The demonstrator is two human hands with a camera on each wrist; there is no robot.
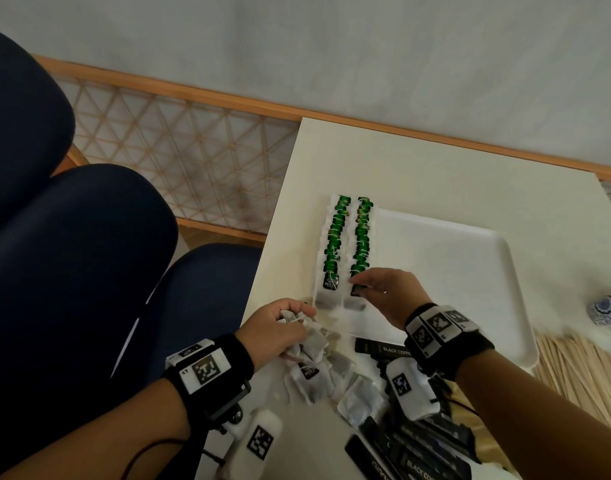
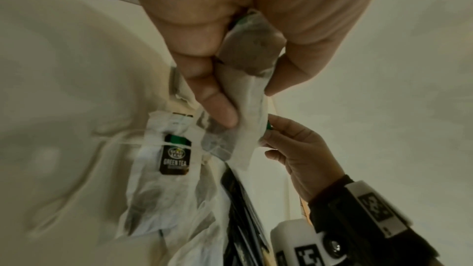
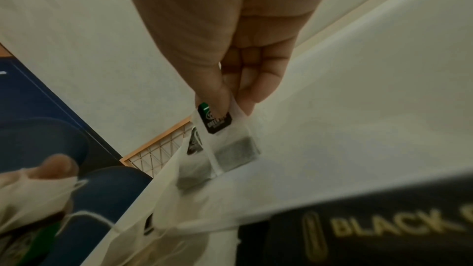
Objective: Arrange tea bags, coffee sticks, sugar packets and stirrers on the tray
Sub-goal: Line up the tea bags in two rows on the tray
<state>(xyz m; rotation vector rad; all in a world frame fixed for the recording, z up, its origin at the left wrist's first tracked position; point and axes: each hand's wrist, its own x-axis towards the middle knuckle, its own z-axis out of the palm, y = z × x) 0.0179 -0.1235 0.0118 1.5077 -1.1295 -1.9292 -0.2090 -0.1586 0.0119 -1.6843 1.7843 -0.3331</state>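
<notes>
White table, tray with two tea-bag rows.
Right hand pinches a tea bag at the right row's near end; left hand clutches loose bags.

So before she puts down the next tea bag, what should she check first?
1. The right hand pinches the white paper tea bag with the green-and-black tag: ok.
2. That bag lines up with the two overlapping rows of green-tagged tea bags: ok, at the near end of the right row.
3. The left hand holds more loose tea bags: ok.
4. The flat white plastic tray has bare room for other items: ok.
5. Black coffee sticks and pale wooden stirrers are on the tray: not ok, they lie beside it.
6. Sugar packets within reach: cannot tell.
</notes>
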